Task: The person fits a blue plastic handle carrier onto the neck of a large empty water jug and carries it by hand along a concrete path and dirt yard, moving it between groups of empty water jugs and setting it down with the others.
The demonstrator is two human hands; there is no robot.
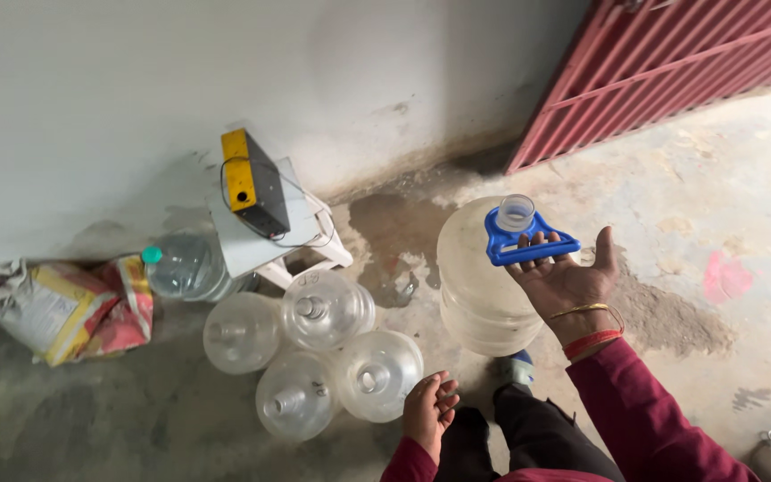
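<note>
Holding: my right hand (567,278), fingers hooked through the blue plastic carry handle (526,243) on one large clear plastic water jug (479,286)
Left hand (429,412): loosely curled, empty
Beside left hand: four empty clear round jugs (316,350) standing on the floor

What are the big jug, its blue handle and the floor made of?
The big jug looks like clear, slightly cloudy plastic: you can see through its ribbed wall. The blue handle clipped around its neck, held by the right hand, seems to be hard, smooth plastic, solid in colour. The floor looks like rough grey concrete, stained and patchy, with damp-looking spots.
</note>
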